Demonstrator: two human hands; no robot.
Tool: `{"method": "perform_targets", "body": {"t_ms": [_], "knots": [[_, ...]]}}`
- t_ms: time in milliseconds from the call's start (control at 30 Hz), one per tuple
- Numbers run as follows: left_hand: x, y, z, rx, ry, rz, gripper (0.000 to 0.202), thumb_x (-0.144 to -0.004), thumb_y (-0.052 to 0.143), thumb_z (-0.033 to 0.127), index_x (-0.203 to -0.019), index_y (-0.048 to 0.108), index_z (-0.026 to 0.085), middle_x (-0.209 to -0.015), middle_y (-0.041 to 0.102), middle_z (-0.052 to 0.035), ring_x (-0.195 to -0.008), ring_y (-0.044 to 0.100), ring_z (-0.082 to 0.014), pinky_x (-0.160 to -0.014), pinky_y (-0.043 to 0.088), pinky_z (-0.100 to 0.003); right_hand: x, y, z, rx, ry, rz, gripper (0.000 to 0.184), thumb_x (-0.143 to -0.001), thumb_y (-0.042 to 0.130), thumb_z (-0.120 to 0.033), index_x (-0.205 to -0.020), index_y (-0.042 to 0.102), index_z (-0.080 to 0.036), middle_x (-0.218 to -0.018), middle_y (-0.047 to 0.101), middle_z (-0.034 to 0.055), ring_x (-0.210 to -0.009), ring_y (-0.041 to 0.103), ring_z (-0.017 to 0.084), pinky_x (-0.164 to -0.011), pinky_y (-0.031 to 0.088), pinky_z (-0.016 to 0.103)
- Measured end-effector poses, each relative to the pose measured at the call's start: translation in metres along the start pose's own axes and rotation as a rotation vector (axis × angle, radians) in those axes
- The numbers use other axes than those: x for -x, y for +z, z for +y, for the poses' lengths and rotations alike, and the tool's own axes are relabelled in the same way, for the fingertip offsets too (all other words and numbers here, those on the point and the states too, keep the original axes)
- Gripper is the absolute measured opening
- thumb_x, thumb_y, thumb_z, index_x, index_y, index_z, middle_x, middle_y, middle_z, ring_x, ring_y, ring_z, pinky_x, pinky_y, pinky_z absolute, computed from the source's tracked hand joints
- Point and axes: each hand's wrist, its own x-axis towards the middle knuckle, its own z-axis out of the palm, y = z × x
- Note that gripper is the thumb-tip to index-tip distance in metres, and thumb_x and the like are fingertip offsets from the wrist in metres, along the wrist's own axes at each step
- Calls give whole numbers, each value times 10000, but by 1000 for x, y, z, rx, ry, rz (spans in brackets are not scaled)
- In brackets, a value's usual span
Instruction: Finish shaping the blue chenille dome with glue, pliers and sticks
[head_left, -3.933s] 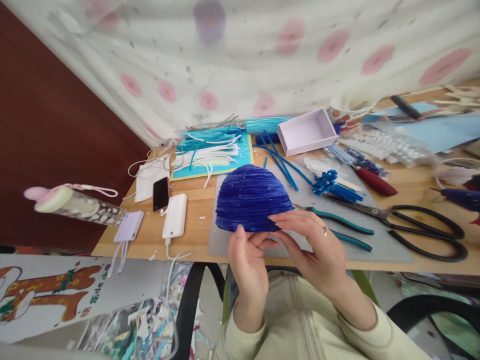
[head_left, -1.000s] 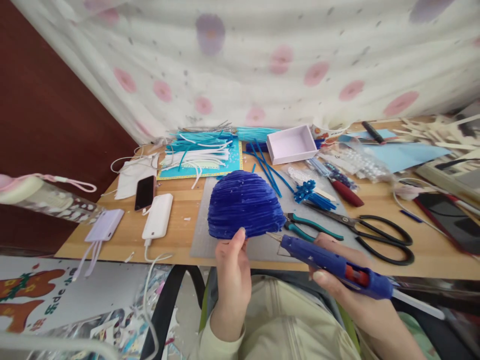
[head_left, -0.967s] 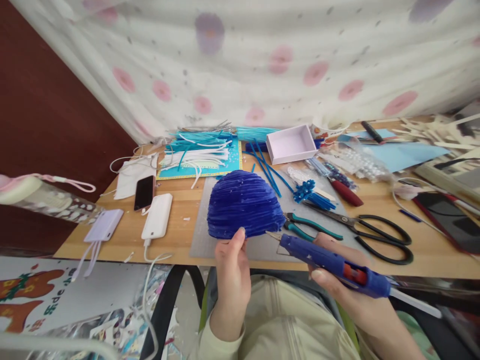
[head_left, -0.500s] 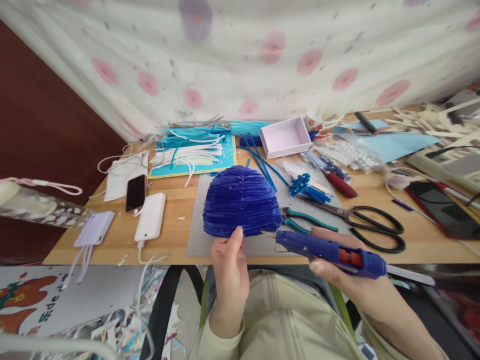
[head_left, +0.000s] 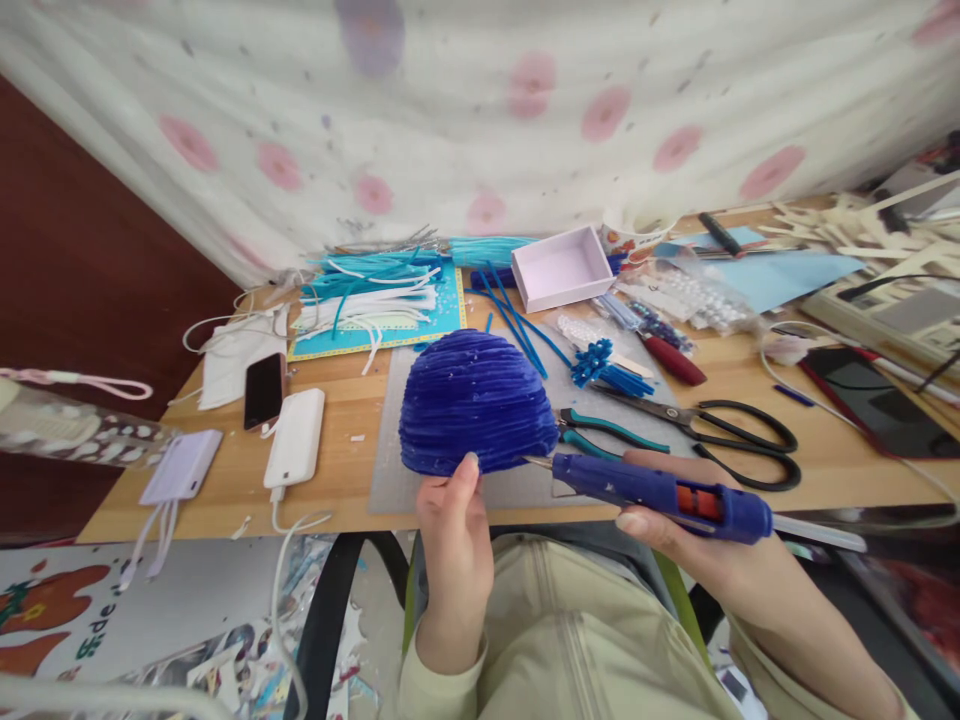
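A dark blue dome (head_left: 476, 400), ridged as if covered in rows of pipe cleaners, is held up above the grey mat (head_left: 386, 460). My left hand (head_left: 455, 525) grips its lower rim, thumb outside and fingers underneath, partly hidden. In my right hand (head_left: 682, 520) is a blue glue gun (head_left: 645, 490) with a clear glue stick (head_left: 817, 532) out of its back. The nozzle points left and meets or nearly meets the dome's lower right edge; exact contact I cannot tell. Behind the gun lie teal-handled pliers (head_left: 615, 430) and black scissors (head_left: 742, 430).
Blue and white pipe cleaners (head_left: 375, 290) lie at the back left, beside a pale open box (head_left: 562, 268). A blue pipe-cleaner bunch (head_left: 607, 368) rests right of the dome. Phones, a white power bank (head_left: 295, 438) and cables lie leftward. Bagged beads (head_left: 697, 295) sit back right.
The camera view has shifted slightly. Both hands keep their grips, and the nozzle stays at the dome's lower right edge with little visible movement.
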Motion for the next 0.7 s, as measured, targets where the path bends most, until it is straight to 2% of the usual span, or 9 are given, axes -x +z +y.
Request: {"method": "perform_targets", "body": {"t_ms": [100, 233, 333, 467, 567, 700], "knots": [[0, 1, 0, -21, 12, -4, 155, -693, 860, 359, -742, 766, 246, -815, 771, 20, -817, 695, -147, -801, 534, -259, -4, 0, -9, 15, 13, -2, 350, -795, 737, -572, -622, 645, -281, -533, 557, -4, -463, 515, 188, -388, 399, 299], [-1, 1, 0, -15, 20, -18, 126, -717, 842, 343, -802, 782, 273, -840, 788, 9, -849, 720, -166, -834, 542, -287, -2, 0, -10, 56, -32, -8, 344, -827, 697, -599, -687, 687, -284, -573, 591, 7, -490, 550, 200, -411, 438, 310], [-1, 0, 0, 5, 12, -17, 131, -735, 827, 316, -856, 787, 290, -895, 801, 0, -891, 733, -175, -867, 541, -295, -1, -1, -11, 103, -53, 21, 378, -836, 680, -626, -680, 683, -282, -565, 583, 8, -487, 542, 198, -413, 420, 312], [-2, -1, 1, 5, 9, 10, 87, -718, 834, 307, -750, 761, 270, -836, 795, 6, -818, 727, -151, -792, 548, -254, 0, -1, -14, 142, -62, 45, 433, -842, 654, -666, -660, 654, -274, -556, 572, 2, -486, 530, 190, -432, 398, 312], [-1, 0, 1, -2, 29, 9, 133, -738, 818, 300, -657, 723, 256, -790, 787, 2, -782, 730, -156, -778, 562, -266, 0, -2, -15, 172, -57, 51, 418, -825, 687, -652, -665, 642, -268, -554, 577, -9, -464, 518, 173, -425, 387, 304], [-1, 0, 2, -8, 45, -13, 90, -736, 831, 307, -702, 761, 262, -745, 789, 0, -736, 743, -161, -760, 584, -268, 0, -4, -18, 245, -106, 16, 424, -845, 704, -596, -624, 575, -257, -547, 548, -19, -458, 496, 152, -426, 358, 292]]}}
